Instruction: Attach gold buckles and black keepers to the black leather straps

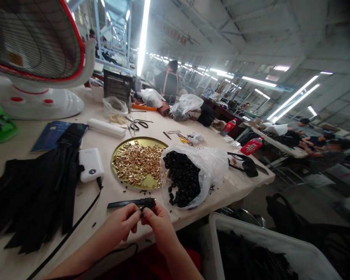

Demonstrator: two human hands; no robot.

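While the bare left hand [128, 219] and right hand [159, 218] pinch one end of a flat black strap [124, 203] over the pale counter [154, 126], that strap seems unfinished, with heaped gold metal fittings [136, 163] apparently left.

A flat black strap [124, 203] lies sideways, bulkier at its right end.

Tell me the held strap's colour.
The strap is black, best seen in the head view.
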